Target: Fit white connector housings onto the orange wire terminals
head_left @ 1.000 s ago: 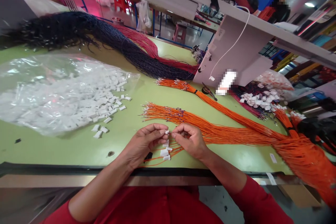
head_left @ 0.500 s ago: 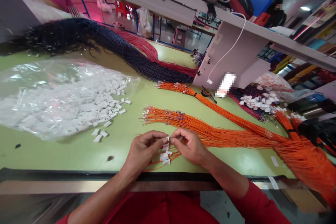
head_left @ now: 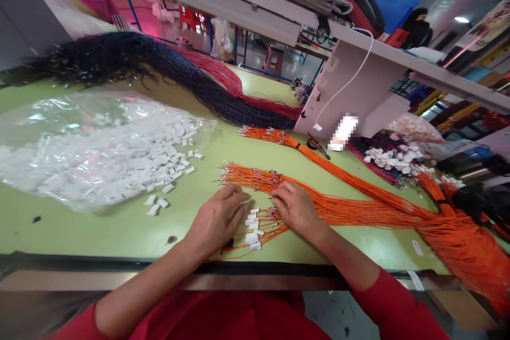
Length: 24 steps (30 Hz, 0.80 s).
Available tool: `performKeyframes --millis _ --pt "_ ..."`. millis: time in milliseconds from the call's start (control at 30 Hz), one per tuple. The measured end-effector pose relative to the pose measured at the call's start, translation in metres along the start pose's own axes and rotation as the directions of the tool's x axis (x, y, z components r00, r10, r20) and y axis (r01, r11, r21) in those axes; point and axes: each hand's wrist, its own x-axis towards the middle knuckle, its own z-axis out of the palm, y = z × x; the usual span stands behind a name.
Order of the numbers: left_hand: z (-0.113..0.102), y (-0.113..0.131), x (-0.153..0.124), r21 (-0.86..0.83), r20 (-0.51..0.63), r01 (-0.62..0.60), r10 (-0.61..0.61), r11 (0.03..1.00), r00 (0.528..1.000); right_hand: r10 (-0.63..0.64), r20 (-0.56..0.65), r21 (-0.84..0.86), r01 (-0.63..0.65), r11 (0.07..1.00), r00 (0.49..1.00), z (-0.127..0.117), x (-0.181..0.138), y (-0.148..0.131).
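Note:
In the head view, a short column of white plastic connector housings (head_left: 252, 238) lies on the table between my hands, with orange wires running into them from the right. My left hand (head_left: 219, 215) is just left of the housings, its fingers bent and the thumb apart, with nothing visible between them. At the near edge of the long orange wire bundle (head_left: 338, 208), my right hand (head_left: 297, 210) has its fingertips closed on an orange wire; the exact grip is partly hidden. The bundle's loose metal-tipped ends point left.
A clear plastic bag (head_left: 79, 154) spills many white housings at left. Dark blue wires (head_left: 191, 77) and red wires (head_left: 215, 71) lie along the back. A second orange bundle (head_left: 338, 164), tied with a black band, lies behind the first. A grey partition (head_left: 350, 85) stands at back right.
My hands have moved apart from the housing they both held. That housing now lies at the top of the column, and my right hand is at the orange bundle.

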Motion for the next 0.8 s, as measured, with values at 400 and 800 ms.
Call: performKeyframes --millis 400,800 --pt "0.008 -0.036 0.051 0.363 0.128 -0.24 0.207 0.9 0.97 0.032 0.005 0.005 -0.032 0.999 0.999 0.012 -0.006 0.006" --pt "-0.002 -0.022 0.025 0.465 0.209 -0.344 0.276 0.816 0.938 0.059 -0.057 0.206 -0.046 0.977 0.997 -0.004 0.003 0.007"
